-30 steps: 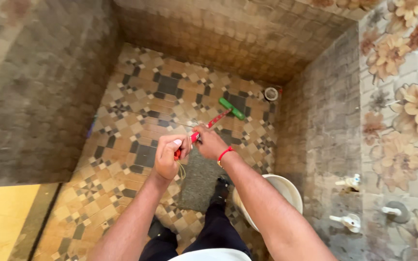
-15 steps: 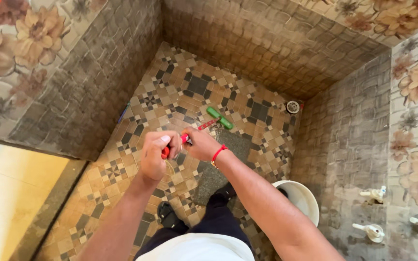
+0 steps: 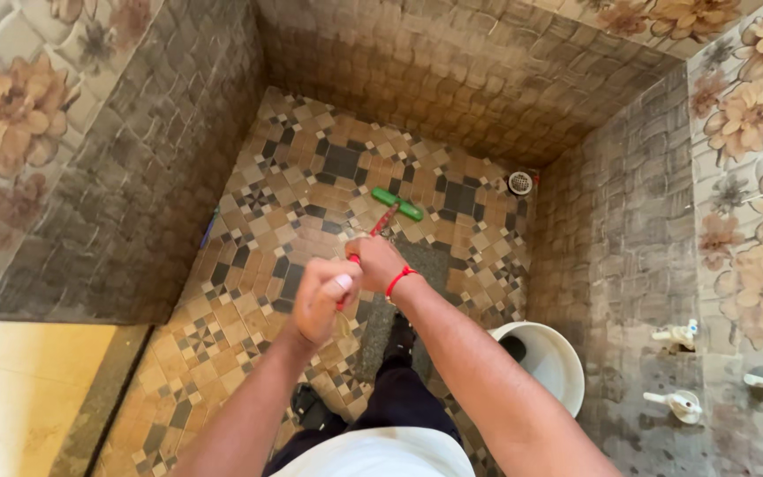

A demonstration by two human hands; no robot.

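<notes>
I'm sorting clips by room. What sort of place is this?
Most likely a small tiled bathroom or washroom: a round metal floor drain in the corner, white wall taps on floral-tiled walls, and a white plastic bucket.

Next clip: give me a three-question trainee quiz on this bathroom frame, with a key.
1. True or false: both the left hand and the right hand grip the red handle.
2. What colour is the brush head on the tiled floor?
A. green
B. blue
C. white
3. Fill in: the white bucket stands beside the person's ____ arm.

Key: 1 true; 2 A; 3 right.
</notes>
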